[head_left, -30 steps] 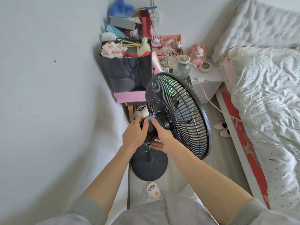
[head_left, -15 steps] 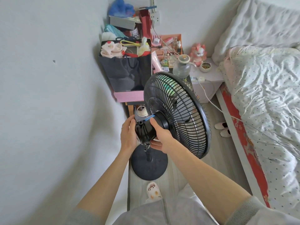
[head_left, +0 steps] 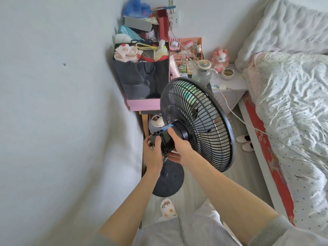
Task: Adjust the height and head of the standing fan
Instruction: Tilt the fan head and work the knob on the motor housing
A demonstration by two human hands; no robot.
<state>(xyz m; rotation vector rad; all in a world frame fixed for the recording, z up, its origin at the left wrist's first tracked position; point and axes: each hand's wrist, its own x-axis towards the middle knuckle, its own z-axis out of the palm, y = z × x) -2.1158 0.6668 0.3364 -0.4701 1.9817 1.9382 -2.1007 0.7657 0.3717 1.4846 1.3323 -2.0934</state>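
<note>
On floor between white wall and bed: black plastic standing fan with round grille, head angled up toward the bed. Clamped round its black cylindrical motor housing, right hand, likely steering the tilt. Curled over the housing's rear end, left hand, probably bracing; knob use unclear.

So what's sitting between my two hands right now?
The fan's black motor housing, gripped by the left hand at its rear and the right hand nearer the grille; head view.
</note>
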